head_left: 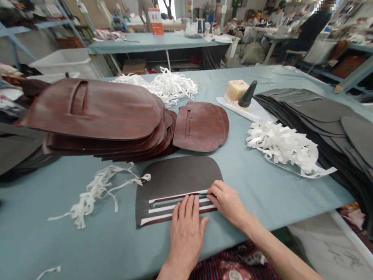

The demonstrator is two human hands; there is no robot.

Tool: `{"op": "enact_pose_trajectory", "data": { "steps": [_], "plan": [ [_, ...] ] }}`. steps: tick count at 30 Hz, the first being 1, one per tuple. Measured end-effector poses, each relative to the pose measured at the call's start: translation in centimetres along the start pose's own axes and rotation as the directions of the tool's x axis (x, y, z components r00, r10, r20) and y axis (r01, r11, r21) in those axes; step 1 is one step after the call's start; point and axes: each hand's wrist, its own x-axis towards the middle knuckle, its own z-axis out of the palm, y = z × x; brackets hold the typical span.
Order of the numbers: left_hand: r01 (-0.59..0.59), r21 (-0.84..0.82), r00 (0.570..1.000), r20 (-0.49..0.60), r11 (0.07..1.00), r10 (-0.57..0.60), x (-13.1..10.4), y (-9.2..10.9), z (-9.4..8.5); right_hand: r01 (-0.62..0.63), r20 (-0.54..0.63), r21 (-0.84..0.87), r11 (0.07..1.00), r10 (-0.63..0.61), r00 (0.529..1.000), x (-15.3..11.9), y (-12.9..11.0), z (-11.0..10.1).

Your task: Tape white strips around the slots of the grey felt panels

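Observation:
A dark grey leather panel (pixel 178 175) with rounded corners lies flat before me. White tape strips (pixel 164 209) run across its lower part, beside a long slot and reddish-brown edges. My left hand (pixel 187 223) rests flat on the strips, fingers stretched out and nothing in its grasp. At the right end of the slot, my right hand (pixel 227 200) has its fingers pinched on the slot's edge; whatever is between the fingertips is hidden. Just beyond the panel are a brown leather piece (pixel 201 127) and a stack of larger brown leather pieces (pixel 102 110), each with a slot.
White tape scraps (pixel 95 192) lie to the left, with more piles (pixel 281 147) at right and at the back. A yellowish block (pixel 236 90) and a black cone (pixel 248 94) stand beyond. Black panels (pixel 317 111) are stacked at right. People work in the background.

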Motion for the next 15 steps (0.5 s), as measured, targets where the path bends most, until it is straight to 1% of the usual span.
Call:
{"op": "enact_pose_trajectory", "data": {
  "steps": [4,9,12,15],
  "plan": [
    [-0.002,0.017,1.000,0.009,1.000,0.002,-0.22,-0.13,0.73,-0.018,-0.020,-0.103,0.995,0.016,1.000,0.10,-0.20,0.63],
    [0.019,0.023,0.999,0.027,1.000,-0.020,0.17,-0.07,0.46,-0.059,-0.040,-0.195,0.979,0.052,0.998,0.33,-0.60,1.02],
    [0.041,0.027,0.999,0.031,0.999,-0.042,0.42,0.15,0.51,-0.096,-0.054,-0.170,0.981,0.088,0.995,0.43,-0.78,1.00],
    [0.029,0.031,0.999,0.024,0.999,-0.030,0.55,0.29,0.74,-0.116,-0.056,-0.085,0.990,0.111,0.992,0.50,-0.70,0.82]
  ]
}}
